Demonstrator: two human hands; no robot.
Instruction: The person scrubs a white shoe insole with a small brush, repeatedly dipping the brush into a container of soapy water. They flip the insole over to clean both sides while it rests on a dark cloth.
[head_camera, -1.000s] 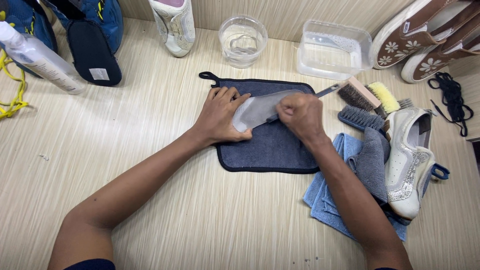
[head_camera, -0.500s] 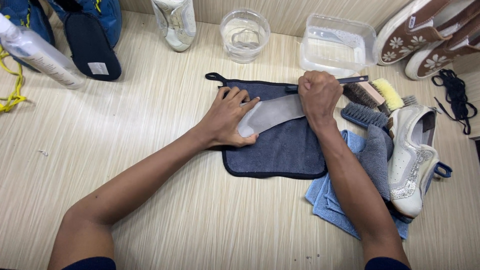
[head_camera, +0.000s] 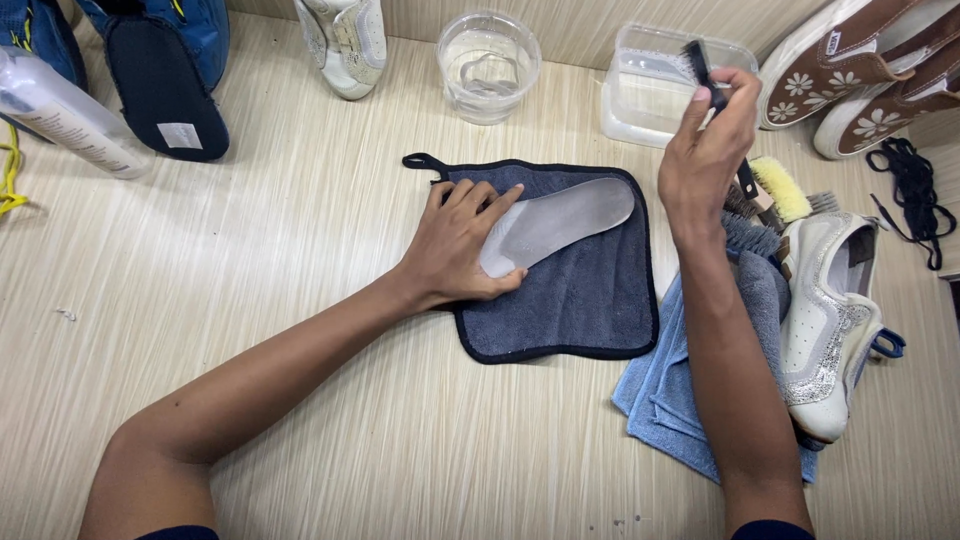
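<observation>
A pale grey insole (head_camera: 565, 218) lies on a dark blue-grey cloth mat (head_camera: 575, 300) in the middle of the table. My left hand (head_camera: 455, 245) presses flat on the insole's near end and pins it to the mat. My right hand (head_camera: 705, 150) is raised above the mat's right edge and grips a small black brush (head_camera: 697, 62), its head up over a clear rectangular tub (head_camera: 650, 90).
A round clear bowl of water (head_camera: 487, 65) stands at the back. A white shoe (head_camera: 830, 310) rests on blue and grey cloths (head_camera: 670, 410) at right, beside other brushes (head_camera: 775, 195). Brown flowered shoes (head_camera: 860, 60), black laces (head_camera: 915, 190), another white shoe (head_camera: 345, 40), a bottle (head_camera: 65, 115) and dark insole (head_camera: 165, 100) ring the table.
My right hand left the insole, moved right and up, and lifted the black brush toward the rectangular tub. My left hand has stayed on the insole.
</observation>
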